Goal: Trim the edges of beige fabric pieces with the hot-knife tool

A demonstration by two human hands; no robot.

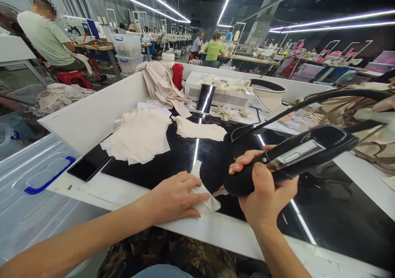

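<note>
My left hand (179, 196) lies on a small cream cloth piece (197, 170) at the table's near edge, its fingers stretched out and pressing the cloth down. My right hand (266, 191) is wrapped around a black corded hand tool (296, 154) with a small metal tip. That tip (219, 191) points left and is right beside the folded end of the cloth, touching or nearly so. Beyond my hands, a stack of cream fabric pieces (138, 136) and a smaller cream strip pile (200, 129) rest on the glossy black board (333, 212).
A dark phone (89, 162) lies at the left. Behind stand a red cup (177, 76), a black cylinder (205, 98), a white vented box (222, 90) and a round cream container (268, 90). The tool's cable (302, 101) arcs over the right side. Co-workers sit farther back.
</note>
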